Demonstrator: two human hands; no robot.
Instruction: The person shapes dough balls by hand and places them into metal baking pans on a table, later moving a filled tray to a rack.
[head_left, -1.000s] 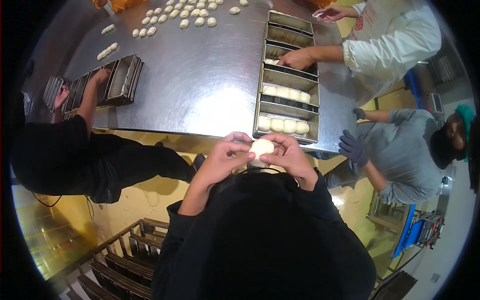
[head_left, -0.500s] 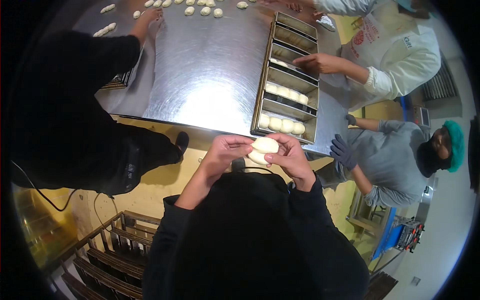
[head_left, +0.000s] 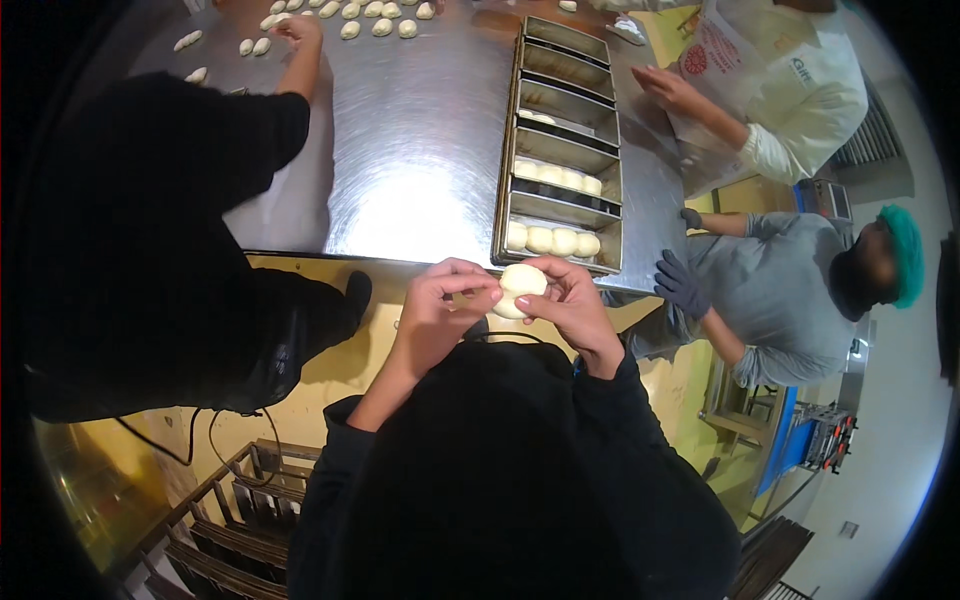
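Note:
In front of my chest, just off the table's near edge, I hold a pale piece of dough [head_left: 523, 281] with two rounded lobes, one above the other. My right hand [head_left: 572, 318] is closed round its right side, thumb pressed over the lower lobe. On the left side, my left hand [head_left: 447, 306] pinches at the dough's edge with thumb and fingertips. Just beyond my hands lies a strapped set of metal loaf pans [head_left: 507, 165]. Its nearest compartment holds a row of round dough balls [head_left: 540, 240]; a second row and a few pieces sit in compartments farther up.
The steel table [head_left: 400, 150] carries several dough pieces [head_left: 382, 28] at its far side. A person in black [head_left: 190, 180] reaches over them at left. Two people stand at right, one with gloved hands [head_left: 683, 285] by the table. A rack [head_left: 225, 545] stands lower left.
The dough has turned slightly between my hands. The table and pans have shifted a little up and left in view. The person in white has drawn a hand back from the pans.

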